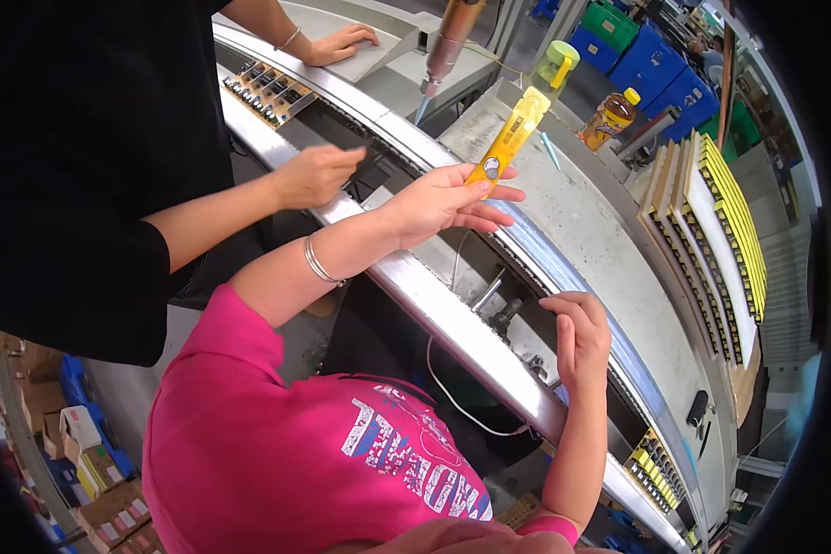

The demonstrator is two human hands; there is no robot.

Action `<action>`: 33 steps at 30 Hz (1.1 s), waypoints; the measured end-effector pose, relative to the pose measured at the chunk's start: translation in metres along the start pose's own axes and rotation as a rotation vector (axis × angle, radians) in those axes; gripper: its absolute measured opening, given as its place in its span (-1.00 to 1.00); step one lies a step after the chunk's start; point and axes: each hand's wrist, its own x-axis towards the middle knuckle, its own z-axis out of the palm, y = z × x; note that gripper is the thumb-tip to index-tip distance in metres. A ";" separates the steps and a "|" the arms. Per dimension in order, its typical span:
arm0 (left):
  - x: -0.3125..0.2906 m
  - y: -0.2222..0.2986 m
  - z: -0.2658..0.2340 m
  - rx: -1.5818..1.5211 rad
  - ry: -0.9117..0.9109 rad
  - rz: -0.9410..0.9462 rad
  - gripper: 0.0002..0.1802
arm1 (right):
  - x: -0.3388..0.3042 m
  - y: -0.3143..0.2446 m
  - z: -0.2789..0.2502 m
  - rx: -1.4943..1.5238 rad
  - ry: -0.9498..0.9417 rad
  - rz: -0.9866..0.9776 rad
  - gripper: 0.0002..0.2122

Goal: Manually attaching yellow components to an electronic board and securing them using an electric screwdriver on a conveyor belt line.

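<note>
My left hand [443, 205] is raised over the conveyor rails. Between its thumb and index finger it pinches the lower end of a long, narrow yellow sachet [510, 138]. The sachet tilts up to the right, while the other fingers stretch out loosely. My right hand [582, 343] is above the near part of the line, fingers bent and apart from the thumb, with nothing visible in it. Below and between my hands, dark metal fittings and a short rod [487, 290] sit in the gap between the rails [471, 325].
A co-worker in black stands at left, one hand [321, 175] over the line, the other [342, 44] on the far ledge. A hand-tool [448, 51] hangs above. Circuit boards [266, 92] lie on the line. Beyond are a yellow-capped bottle [609, 120], green-lidded jug [552, 69] and board stack [711, 240].
</note>
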 end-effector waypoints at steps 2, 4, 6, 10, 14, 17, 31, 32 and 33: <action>0.002 0.000 0.002 0.033 0.024 -0.030 -0.49 | -0.001 0.001 -0.002 0.037 0.002 0.036 -0.85; 0.003 -0.002 0.007 0.030 0.029 -0.028 -0.50 | -0.004 -0.001 -0.006 0.034 -0.037 0.035 -0.85; 0.005 -0.005 0.013 0.028 0.034 -0.027 -0.50 | -0.008 -0.002 -0.011 0.033 -0.076 0.034 -0.86; 0.006 -0.007 0.018 -0.005 0.031 0.008 -0.52 | -0.008 -0.001 -0.014 0.054 -0.078 0.012 -0.86; 0.005 -0.008 0.022 0.031 0.006 -0.025 -0.53 | -0.011 -0.006 -0.019 0.063 -0.095 0.023 -0.86; 0.003 -0.008 0.025 0.079 -0.007 -0.065 -0.54 | -0.016 -0.012 -0.021 0.067 -0.116 0.031 -0.86; -0.012 -0.004 0.038 0.098 -0.097 -0.056 -0.51 | -0.031 -0.036 -0.030 0.022 -0.171 0.096 -0.82; -0.014 -0.003 0.042 0.108 -0.081 -0.068 -0.51 | -0.033 -0.038 -0.031 0.029 -0.163 0.096 -0.82; -0.016 -0.003 0.046 0.119 -0.062 -0.078 -0.51 | -0.037 -0.040 -0.032 0.038 -0.157 0.092 -0.83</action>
